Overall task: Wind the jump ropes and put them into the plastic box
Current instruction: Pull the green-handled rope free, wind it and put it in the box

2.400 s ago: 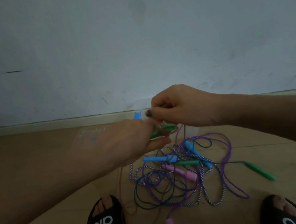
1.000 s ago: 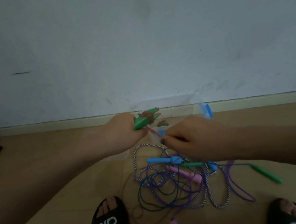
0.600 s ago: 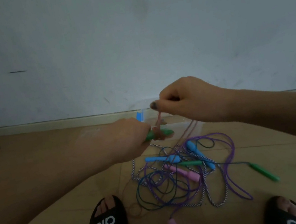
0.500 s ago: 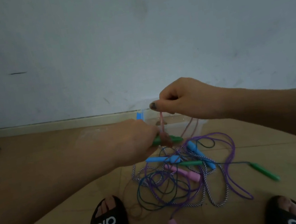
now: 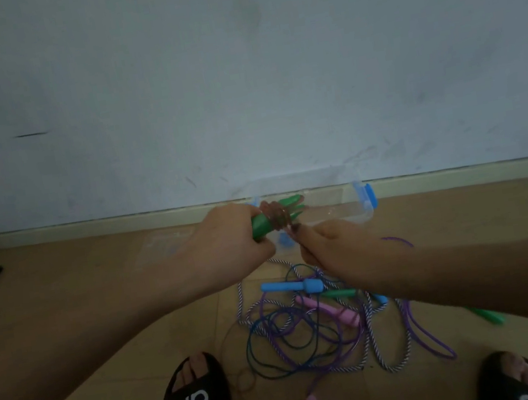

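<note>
rope [image 5: 277, 217] coiled round green handles [image 5: 264, 222], frame centre | handles' long axis runs lower left to upper right, tips toward box [image 5: 344, 211] | left hand [image 5: 229, 250] fists the handles | right hand [image 5: 329, 248] pinches loose rope end just below-right of coil, nearer the free end | remaining ropes [image 5: 310, 324] tangled on floor below

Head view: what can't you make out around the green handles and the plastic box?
- Plastic box: its inside, hidden by both hands and glare.
- Green handles: their lower ends, covered by the left hand.
- Reddish cord: the right hand grip on it, too blurred.
</note>
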The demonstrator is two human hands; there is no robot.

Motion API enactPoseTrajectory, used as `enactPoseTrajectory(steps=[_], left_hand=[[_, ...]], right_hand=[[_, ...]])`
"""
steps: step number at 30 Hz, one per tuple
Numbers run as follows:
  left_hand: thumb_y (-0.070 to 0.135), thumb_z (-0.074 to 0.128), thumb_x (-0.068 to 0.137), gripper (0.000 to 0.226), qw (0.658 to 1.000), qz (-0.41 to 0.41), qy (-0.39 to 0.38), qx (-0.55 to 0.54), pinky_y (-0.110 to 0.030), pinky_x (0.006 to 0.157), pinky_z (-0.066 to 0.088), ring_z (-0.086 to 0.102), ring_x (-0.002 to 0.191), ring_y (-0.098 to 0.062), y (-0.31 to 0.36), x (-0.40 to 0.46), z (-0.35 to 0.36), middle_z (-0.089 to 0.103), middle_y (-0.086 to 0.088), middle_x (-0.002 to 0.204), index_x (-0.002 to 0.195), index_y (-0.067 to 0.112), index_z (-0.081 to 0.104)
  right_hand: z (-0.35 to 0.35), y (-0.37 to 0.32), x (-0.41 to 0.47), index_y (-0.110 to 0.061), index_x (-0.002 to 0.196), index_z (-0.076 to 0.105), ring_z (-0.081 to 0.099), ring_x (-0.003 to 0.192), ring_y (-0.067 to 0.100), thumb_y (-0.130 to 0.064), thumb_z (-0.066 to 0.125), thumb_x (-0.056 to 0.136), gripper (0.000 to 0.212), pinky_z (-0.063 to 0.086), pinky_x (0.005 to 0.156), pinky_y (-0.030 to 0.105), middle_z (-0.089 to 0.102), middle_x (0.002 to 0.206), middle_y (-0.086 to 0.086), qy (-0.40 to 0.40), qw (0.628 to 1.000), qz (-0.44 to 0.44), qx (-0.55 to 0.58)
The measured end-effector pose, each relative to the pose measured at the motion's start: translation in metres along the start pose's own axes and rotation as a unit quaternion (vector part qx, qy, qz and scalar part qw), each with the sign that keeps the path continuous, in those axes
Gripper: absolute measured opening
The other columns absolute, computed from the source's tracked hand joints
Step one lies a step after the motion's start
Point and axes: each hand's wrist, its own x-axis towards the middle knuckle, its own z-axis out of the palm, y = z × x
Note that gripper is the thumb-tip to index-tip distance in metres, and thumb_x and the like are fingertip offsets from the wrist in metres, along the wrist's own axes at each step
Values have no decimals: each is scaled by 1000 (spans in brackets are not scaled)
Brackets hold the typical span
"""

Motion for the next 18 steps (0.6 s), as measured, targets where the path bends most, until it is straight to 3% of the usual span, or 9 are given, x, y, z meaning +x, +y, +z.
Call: enactPoseTrajectory(steps=[2,4,7,11,12,15,16,17,18], left_hand=[[26,64,84,10,999,-30,-16,9,-13,37,31,47,53,-7,-2,4,5,57,1,70,88,17,63],[25,65,82,20,998,-58,-23,2,-19,42,32,50,56,-15,-6,10,8,58,-6,72,90,7,66],[25,64,81,21,996,-75,-42,38,-24,49,36,58,67,-19,-12,9,8,65,-7,81,94,8,67],[23,54,85,11,986,7,-95,135,-29,55,48,62,73,-19,-7,-4,11,63,-2,82,88,15,62],[19,51,86,7,983,25,-96,151,-27,52,46,57,65,-14,-4,-7,9,58,3,75,81,16,55],[15,48,92,27,971,75,-85,213,-13,34,23,35,50,-5,12,-17,2,36,9,67,79,32,32],[16,48,93,32,972,72,-82,210,-13,32,23,36,50,-5,15,-17,1,38,9,67,86,47,42],[18,49,93,11,970,77,-89,214,-12,34,23,40,51,-5,16,-15,1,44,7,69,92,25,58],[20,50,92,9,973,77,-82,201,-14,38,28,47,56,-7,15,-12,1,51,5,73,95,22,59]], right_hand=[[1,-5,-4,-12,72,49,49,60,14,-34,27,106,46,40,59,22,49,61,-2,-12,996,-19,-91],[4,-9,-12,-13,78,44,52,69,25,-30,26,106,37,44,66,32,48,68,4,-33,988,-46,-146],[7,-21,-22,-16,68,43,48,56,17,-39,31,103,44,38,54,32,47,60,0,-62,962,-136,-227],[-9,-44,-13,-25,62,37,44,53,9,-42,35,101,43,33,54,31,46,58,-4,-44,916,-228,-328],[-15,-49,-9,-27,62,37,45,54,8,-42,37,100,41,35,55,30,48,58,-4,-36,913,-243,-325],[-32,-59,4,-23,58,41,44,50,9,-41,44,98,44,33,52,25,45,52,-4,-10,921,-267,-283],[-35,-60,10,-21,57,41,41,48,10,-42,46,98,46,31,50,24,43,50,-3,4,928,-264,-263],[-39,-58,16,-19,56,42,38,47,11,-42,47,98,48,29,49,24,41,49,-3,17,937,-250,-242],[-44,-54,24,-18,56,42,35,46,10,-44,47,98,49,28,48,24,39,48,-3,23,948,-228,-222]])
